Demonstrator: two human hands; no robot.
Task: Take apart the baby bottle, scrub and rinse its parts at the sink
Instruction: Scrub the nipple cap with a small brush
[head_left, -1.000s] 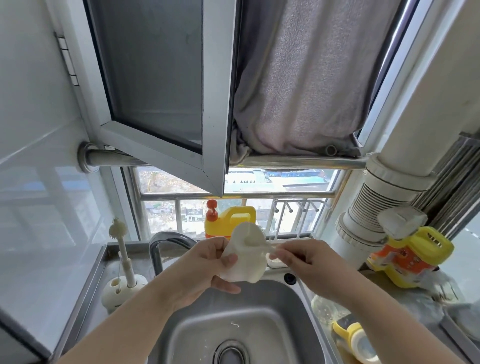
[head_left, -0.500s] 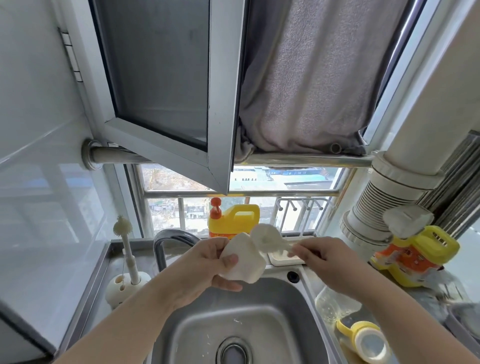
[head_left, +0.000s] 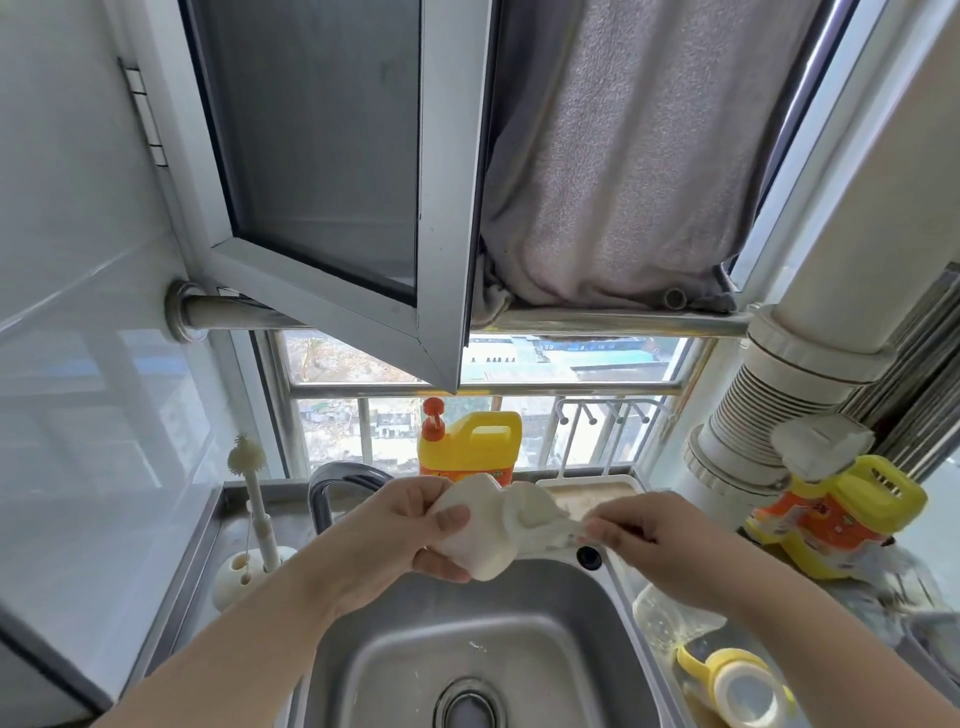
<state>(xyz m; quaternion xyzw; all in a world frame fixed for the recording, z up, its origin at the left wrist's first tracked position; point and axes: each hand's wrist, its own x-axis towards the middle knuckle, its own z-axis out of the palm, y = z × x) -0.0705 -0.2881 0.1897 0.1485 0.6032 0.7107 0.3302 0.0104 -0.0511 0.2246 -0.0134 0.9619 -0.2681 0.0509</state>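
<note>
My left hand (head_left: 395, 535) grips a cream-white cup-shaped bottle part (head_left: 475, 545) above the back of the steel sink (head_left: 467, 649). My right hand (head_left: 654, 540) pinches the handle of a white sponge brush, and its head (head_left: 530, 512) presses against the part's upper right edge. The clear bottle body (head_left: 660, 613) lies on the counter right of the sink. In front of it rests the yellow collar with its handles (head_left: 737, 686).
The faucet (head_left: 337, 483) arches just left of my left hand. A small brush in a white stand (head_left: 244, 571) is at the sink's left. A yellow detergent jug (head_left: 467, 447) and a tray (head_left: 592, 493) sit on the sill; another yellow bottle (head_left: 831, 519) lies right. An open window sash (head_left: 441, 312) hangs overhead.
The brush head was drawn up and out to the right of the part, then came back down against its edge. My left hand kept its hold in the same place.
</note>
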